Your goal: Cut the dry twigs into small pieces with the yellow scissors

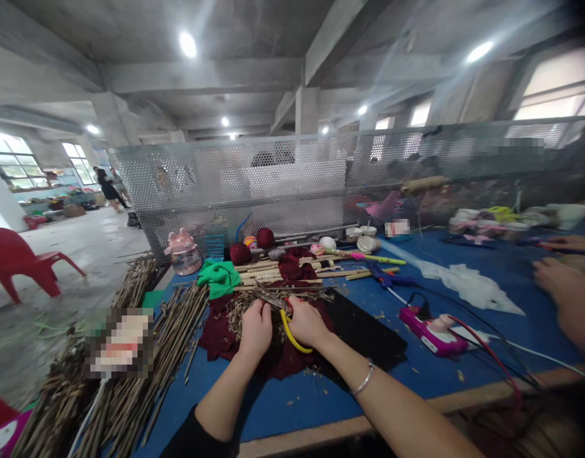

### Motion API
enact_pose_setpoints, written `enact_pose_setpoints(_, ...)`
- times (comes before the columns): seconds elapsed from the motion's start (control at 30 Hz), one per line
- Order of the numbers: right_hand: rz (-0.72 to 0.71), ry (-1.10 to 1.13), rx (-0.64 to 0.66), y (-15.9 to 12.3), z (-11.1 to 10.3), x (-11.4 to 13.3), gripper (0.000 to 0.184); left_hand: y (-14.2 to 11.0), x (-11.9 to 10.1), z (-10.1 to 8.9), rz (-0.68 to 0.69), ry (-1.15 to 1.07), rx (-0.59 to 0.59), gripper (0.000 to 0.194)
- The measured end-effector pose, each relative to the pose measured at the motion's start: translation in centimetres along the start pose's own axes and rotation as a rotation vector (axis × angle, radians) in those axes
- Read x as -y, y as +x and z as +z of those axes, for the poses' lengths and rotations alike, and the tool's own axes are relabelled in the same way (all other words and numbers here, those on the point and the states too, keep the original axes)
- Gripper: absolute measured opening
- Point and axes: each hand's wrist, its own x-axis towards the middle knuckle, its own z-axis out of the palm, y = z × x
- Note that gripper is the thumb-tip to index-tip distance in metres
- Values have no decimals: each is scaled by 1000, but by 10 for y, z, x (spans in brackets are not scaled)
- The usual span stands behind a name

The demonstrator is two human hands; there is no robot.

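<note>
My right hand (308, 324) is closed around cutters with a curved yellow handle (292, 337). Their grey metal jaws (269, 296) point up and left, over a heap of short dry twig pieces (238, 312). Close beside the jaws, my left hand (257, 327) is closed with thumb and fingers together; what it pinches is too small to make out. Beneath both hands lies a dark red cloth (216, 337) on the blue table (316, 404).
Long twigs (163, 356) lie bundled at the left. Bamboo sticks (259, 275), a green cloth (219, 277) and a pink-lidded jar (184, 253) are beyond the hands. A blue glue gun (388, 276) and purple power strip (430, 332) sit right. Another person's hand (559, 280) works at far right.
</note>
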Motion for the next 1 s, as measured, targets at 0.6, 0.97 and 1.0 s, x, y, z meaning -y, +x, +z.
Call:
enact_pose_setpoints(0.6, 155, -3, -83, 10, -2, -9, 5, 19, 23, -25, 74, 400, -165, 20)
enact_pose_setpoints(0.97, -138, 50, -228, 1, 5, -1, 36, 25, 26, -12, -54, -162, -214, 19)
enact_pose_setpoints(1.0, -151, 63, -233, 0, 6, 0, 39, 23, 24, -9, -55, -186, -187, 19)
